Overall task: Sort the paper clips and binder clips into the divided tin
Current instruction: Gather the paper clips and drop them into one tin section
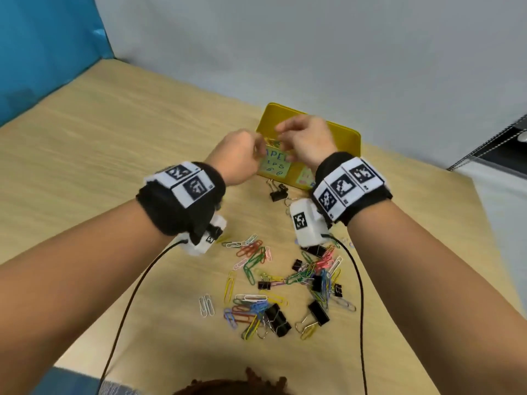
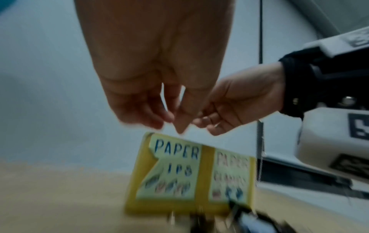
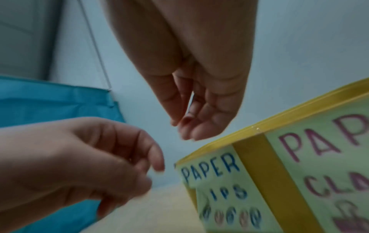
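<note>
The yellow divided tin (image 1: 351, 137) stands at the back of the wooden table, its front bearing two green labels. Both my hands hover over its left compartment, labelled for paper clips (image 2: 175, 151), where a few clips (image 1: 273, 143) lie inside. My left hand (image 1: 256, 149) hangs with fingers loosely curled downward (image 2: 173, 123); I see nothing in it. My right hand (image 1: 282, 131) has thumb and fingertips close together (image 3: 179, 127); blur hides whether anything is pinched. A mixed pile of coloured paper clips and black binder clips (image 1: 285, 280) lies nearer to me.
Two black binder clips (image 1: 278, 192) sit against the tin's front. A blue partition (image 1: 42, 52) bounds the table on the left, a grey wall behind. Dark equipment (image 1: 499, 146) stands far right. Wrist cables (image 1: 128, 309) trail toward the table's near edge.
</note>
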Demonstrator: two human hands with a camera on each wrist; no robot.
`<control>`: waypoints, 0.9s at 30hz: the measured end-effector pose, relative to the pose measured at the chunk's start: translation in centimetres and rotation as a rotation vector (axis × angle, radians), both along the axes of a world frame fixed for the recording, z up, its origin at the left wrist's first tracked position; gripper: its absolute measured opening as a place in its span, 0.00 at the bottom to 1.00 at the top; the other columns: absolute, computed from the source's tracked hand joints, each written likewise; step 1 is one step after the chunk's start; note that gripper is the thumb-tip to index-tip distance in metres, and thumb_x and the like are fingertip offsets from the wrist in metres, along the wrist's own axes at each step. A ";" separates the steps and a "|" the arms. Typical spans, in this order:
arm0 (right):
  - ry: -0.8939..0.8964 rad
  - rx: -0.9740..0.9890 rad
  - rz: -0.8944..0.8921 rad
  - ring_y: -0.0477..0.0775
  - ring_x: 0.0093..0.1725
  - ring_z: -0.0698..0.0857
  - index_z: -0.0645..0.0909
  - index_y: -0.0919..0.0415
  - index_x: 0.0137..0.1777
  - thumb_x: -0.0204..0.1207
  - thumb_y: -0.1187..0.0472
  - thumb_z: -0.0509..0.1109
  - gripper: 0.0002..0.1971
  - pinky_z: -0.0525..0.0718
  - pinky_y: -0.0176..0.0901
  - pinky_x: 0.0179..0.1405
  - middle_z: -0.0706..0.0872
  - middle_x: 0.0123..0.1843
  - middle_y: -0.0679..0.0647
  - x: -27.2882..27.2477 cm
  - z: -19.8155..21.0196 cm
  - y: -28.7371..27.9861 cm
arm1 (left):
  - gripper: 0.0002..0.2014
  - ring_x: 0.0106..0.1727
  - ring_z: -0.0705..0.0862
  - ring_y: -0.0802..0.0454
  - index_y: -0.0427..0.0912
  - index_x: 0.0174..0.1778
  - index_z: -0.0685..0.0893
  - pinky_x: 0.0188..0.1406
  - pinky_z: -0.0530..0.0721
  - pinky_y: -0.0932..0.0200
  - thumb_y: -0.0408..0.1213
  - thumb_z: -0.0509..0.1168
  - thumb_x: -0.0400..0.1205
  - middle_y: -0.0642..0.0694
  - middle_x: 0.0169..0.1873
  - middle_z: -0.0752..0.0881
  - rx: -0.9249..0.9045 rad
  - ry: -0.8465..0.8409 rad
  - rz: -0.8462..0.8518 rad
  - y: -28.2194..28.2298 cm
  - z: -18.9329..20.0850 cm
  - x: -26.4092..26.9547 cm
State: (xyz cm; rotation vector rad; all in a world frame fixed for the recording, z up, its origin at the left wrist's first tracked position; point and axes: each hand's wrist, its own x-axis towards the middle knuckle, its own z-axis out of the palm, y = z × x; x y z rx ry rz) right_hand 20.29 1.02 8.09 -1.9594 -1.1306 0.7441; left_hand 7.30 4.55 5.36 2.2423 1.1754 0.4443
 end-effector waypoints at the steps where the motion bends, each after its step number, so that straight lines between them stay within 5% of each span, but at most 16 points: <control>1: -0.014 -0.078 0.100 0.51 0.35 0.81 0.84 0.59 0.43 0.76 0.72 0.62 0.11 0.82 0.43 0.32 0.83 0.37 0.54 -0.9 -0.4 -1.4 | 0.11 0.50 0.81 0.45 0.41 0.51 0.84 0.49 0.78 0.55 0.28 0.62 0.77 0.45 0.44 0.80 -0.073 0.098 -0.075 -1.2 -0.9 -1.0; 4: -0.266 -0.483 0.508 0.50 0.33 0.81 0.84 0.63 0.58 0.77 0.70 0.62 0.14 0.78 0.38 0.30 0.85 0.45 0.58 -3.4 -2.7 -4.9 | 0.14 0.59 0.82 0.39 0.39 0.57 0.83 0.56 0.78 0.54 0.31 0.61 0.77 0.37 0.56 0.84 -0.168 0.479 -0.296 -4.4 -4.5 -2.9; 8: -0.603 -0.595 0.788 0.58 0.63 0.82 0.82 0.59 0.66 0.78 0.67 0.63 0.17 0.74 0.36 0.51 0.85 0.63 0.57 -5.4 -5.3 -8.5 | 0.13 0.50 0.82 0.42 0.38 0.57 0.82 0.48 0.78 0.57 0.30 0.61 0.78 0.40 0.51 0.84 -0.216 0.472 -0.406 -7.4 -6.3 -5.0; 12: -0.559 -0.639 0.778 0.55 0.65 0.81 0.82 0.58 0.65 0.77 0.68 0.62 0.18 0.71 0.33 0.50 0.84 0.65 0.55 -5.0 -5.4 -10.3 | 0.18 0.45 0.78 0.52 0.43 0.59 0.79 0.45 0.77 0.60 0.34 0.68 0.73 0.48 0.51 0.83 -0.357 0.487 -0.448 -8.1 -5.8 -8.1; 16: -0.566 -0.617 0.673 0.57 0.65 0.78 0.76 0.57 0.69 0.72 0.58 0.73 0.24 0.73 0.39 0.50 0.77 0.64 0.56 -4.8 -5.5 -11.8 | 0.40 0.55 0.77 0.49 0.52 0.67 0.67 0.54 0.83 0.51 0.41 0.78 0.61 0.51 0.57 0.69 -0.320 0.674 -0.488 -10.1 -5.6 -10.8; 20: -0.608 -0.573 0.702 0.58 0.62 0.79 0.77 0.61 0.65 0.66 0.60 0.78 0.27 0.70 0.37 0.44 0.79 0.59 0.58 -6.5 -6.6 -11.8 | 0.34 0.49 0.76 0.49 0.44 0.66 0.70 0.46 0.79 0.56 0.32 0.75 0.64 0.45 0.56 0.74 -0.230 0.557 -0.436 -11.5 -6.6 -9.5; 24: -0.611 -0.494 0.680 0.50 0.50 0.74 0.80 0.62 0.64 0.68 0.62 0.77 0.23 0.69 0.34 0.43 0.77 0.51 0.52 -7.0 -6.9 -11.5 | 0.26 0.56 0.80 0.45 0.39 0.63 0.76 0.49 0.75 0.59 0.30 0.73 0.69 0.39 0.58 0.81 -0.186 0.410 -0.294 -11.0 -6.9 -7.6; 27: -0.548 -0.478 0.625 0.55 0.57 0.77 0.76 0.57 0.68 0.65 0.58 0.79 0.30 0.70 0.36 0.49 0.76 0.58 0.56 -6.3 -7.3 -11.8 | 0.34 0.59 0.79 0.45 0.41 0.68 0.73 0.56 0.77 0.57 0.36 0.78 0.66 0.41 0.60 0.79 -0.247 0.332 -0.212 -10.8 -6.9 -7.7</control>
